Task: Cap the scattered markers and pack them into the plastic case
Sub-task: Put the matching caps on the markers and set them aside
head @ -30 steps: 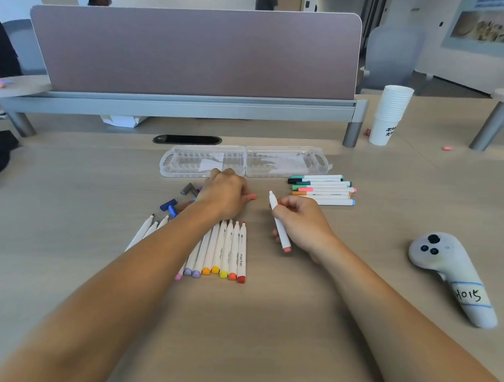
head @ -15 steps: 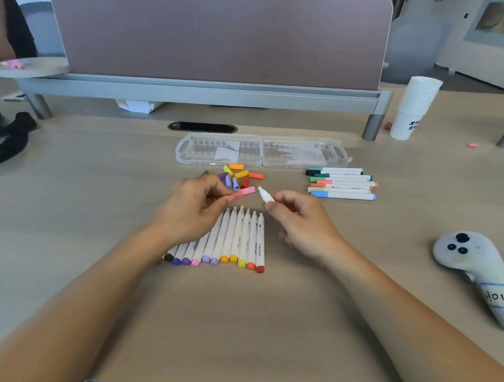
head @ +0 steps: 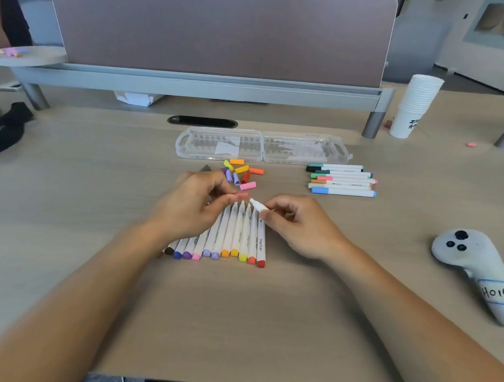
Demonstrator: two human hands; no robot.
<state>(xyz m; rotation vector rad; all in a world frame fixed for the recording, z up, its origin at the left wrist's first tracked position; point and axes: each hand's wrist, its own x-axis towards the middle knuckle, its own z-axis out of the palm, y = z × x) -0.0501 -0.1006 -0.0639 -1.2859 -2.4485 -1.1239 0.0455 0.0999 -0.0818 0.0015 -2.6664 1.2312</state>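
My left hand [head: 193, 206] pinches a small salmon-pink cap [head: 241, 196] between thumb and fingers. My right hand [head: 298, 227] holds a white marker [head: 258, 206], its bare tip pointing left, a short gap from the cap. Under my hands a row of uncapped white markers [head: 231, 236] lies side by side with coloured ends toward me. Loose caps [head: 241, 172] in several colours sit just beyond. The clear plastic case [head: 262, 146] lies open and flat behind them. Several capped markers [head: 342, 179] are grouped to the right.
A white controller [head: 474, 269] labelled H015 lies at the right. A stack of white paper cups [head: 414, 106] stands at the back right by the grey desk divider [head: 218, 31]. A black strap [head: 6, 125] lies at the far left.
My left hand came back from the cap pile holding a pink cap. My right hand turned the marker tip toward it, and cap and tip have drawn close.
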